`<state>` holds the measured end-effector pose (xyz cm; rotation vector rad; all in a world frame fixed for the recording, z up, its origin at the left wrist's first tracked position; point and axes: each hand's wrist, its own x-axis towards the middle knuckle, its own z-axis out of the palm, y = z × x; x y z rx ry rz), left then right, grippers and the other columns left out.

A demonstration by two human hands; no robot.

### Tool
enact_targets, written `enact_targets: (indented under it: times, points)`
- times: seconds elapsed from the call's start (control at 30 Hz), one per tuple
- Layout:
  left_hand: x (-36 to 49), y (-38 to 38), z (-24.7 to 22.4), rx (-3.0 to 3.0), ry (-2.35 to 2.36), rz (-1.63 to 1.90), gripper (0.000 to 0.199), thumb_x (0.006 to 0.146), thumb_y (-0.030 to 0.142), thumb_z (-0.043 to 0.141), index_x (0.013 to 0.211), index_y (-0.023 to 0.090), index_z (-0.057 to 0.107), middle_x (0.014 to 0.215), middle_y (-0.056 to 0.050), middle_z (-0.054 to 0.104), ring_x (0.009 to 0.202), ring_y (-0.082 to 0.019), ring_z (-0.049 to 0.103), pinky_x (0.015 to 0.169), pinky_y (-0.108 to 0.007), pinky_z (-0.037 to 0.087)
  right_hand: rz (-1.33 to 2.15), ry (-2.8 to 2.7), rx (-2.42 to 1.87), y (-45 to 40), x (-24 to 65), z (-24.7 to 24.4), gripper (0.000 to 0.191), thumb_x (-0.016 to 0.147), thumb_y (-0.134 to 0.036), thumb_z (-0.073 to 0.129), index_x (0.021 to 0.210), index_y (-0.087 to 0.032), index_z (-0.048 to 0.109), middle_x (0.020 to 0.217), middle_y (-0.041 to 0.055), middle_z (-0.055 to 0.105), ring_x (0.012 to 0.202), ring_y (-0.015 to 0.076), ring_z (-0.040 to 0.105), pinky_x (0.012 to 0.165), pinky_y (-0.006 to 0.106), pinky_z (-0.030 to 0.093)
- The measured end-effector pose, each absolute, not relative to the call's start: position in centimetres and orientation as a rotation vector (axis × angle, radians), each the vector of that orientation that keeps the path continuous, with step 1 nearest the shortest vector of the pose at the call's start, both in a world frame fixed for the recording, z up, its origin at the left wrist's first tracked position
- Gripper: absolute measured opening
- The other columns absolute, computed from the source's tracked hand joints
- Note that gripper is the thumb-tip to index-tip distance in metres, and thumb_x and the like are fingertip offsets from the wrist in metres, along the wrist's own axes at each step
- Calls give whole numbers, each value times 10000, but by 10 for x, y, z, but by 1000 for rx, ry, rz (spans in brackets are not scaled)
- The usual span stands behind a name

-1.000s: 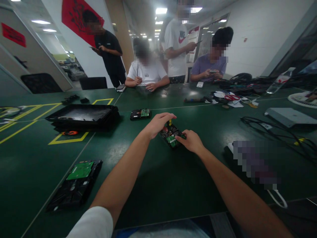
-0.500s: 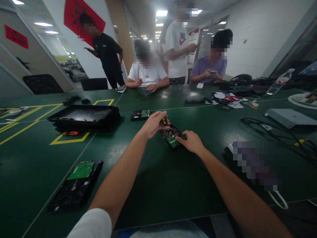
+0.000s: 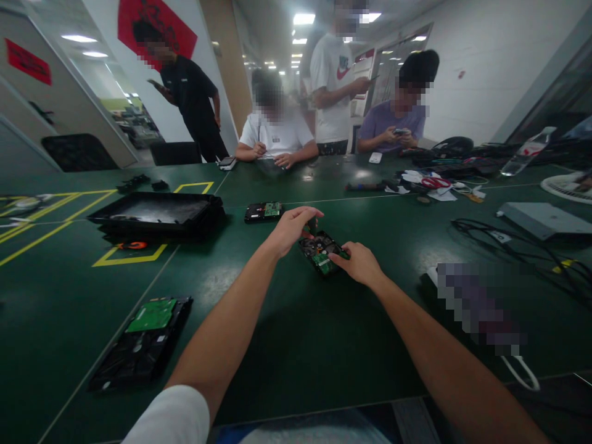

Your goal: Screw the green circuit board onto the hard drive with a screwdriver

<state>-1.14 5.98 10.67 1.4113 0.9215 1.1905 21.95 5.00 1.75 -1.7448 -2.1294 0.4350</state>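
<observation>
A black hard drive (image 3: 322, 253) with a green circuit board lies at an angle on the green table in front of me. My right hand (image 3: 359, 262) grips its right edge, thumb on the board side. Over the drive's far left corner, my left hand (image 3: 296, 229) has its fingers curled around a screwdriver (image 3: 313, 228); only a dark bit of the handle shows, and the tip is hidden. A second hard drive (image 3: 263, 212) rests just beyond my left hand. Another, larger-looking hard drive (image 3: 143, 342) sits near the table's left front, board side up.
Stacked black trays (image 3: 157, 213) stand at left, with an orange-handled tool (image 3: 134, 245) by them. On the right are a silver box (image 3: 546, 221), black cables (image 3: 504, 237) and a blurred-out pouch-like item (image 3: 478, 308). A water bottle (image 3: 527, 153) stands farther back. Several people are across the table.
My left hand has turned slightly over the drive, fingers shifting on the screwdriver, so its yellow marks no longer show. My right hand keeps its grip. The view has shifted slightly.
</observation>
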Motion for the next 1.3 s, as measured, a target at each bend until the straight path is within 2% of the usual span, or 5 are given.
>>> enact_targets:
  times: [0.17,0.43,0.7,0.87,1.3]
  points:
    - [-12,56,113,1471,985,1194,310,942,440,626,982,191,807,1121,-111,711,1007,-232,636,553,-225,539,431,-2133,-1749,49,219,20,522,926,-704,589,1064,-214,708,1111,110,700,951,241,657,746,324,441]
    - [15,51,96,1342,1047,1189,157,967,319,612,963,181,687,774,-40,694,563,-121,608,442,-201,468,438,-2144,-1748,46,217,25,509,929,-699,585,1035,-216,703,1072,103,699,901,234,651,705,319,426]
    - [-7,54,112,1448,919,1390,308,990,460,637,1133,188,644,1008,-75,679,835,-163,723,454,-143,481,424,-2128,-1741,48,217,20,536,922,-716,583,1064,-214,705,1087,114,694,958,252,654,749,330,442]
    - [-13,62,103,1349,873,1401,328,951,480,692,1060,174,648,1012,-60,662,862,-154,700,627,-258,636,426,-2133,-1743,50,219,17,546,928,-726,567,1071,-217,704,1088,112,699,952,251,656,741,329,440]
    - [-8,66,93,1308,884,1395,333,920,481,733,1040,177,670,997,-53,658,855,-148,683,631,-261,642,419,-2149,-1727,50,219,19,536,929,-724,560,1052,-221,696,1081,110,694,956,255,648,743,336,431]
